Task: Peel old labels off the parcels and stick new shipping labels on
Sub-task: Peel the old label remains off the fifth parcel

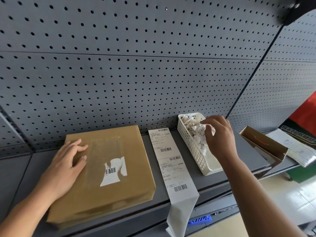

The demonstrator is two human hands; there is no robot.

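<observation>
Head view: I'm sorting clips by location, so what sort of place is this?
Probably a parcel shipping station: a brown parcel with a half-torn label lies on a grey shelf under a pegboard wall, beside a strip of shipping labels and a white basket of crumpled label scraps.

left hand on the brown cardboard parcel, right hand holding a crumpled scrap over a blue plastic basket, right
No: the head view shows a white plastic basket, not blue. Left hand on the brown cardboard parcel, right hand holding the crumpled scrap: correct.

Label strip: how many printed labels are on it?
2. The far label lies beside the basket; the near label ends near the shelf edge. The hanging strip end looks blank.
</observation>
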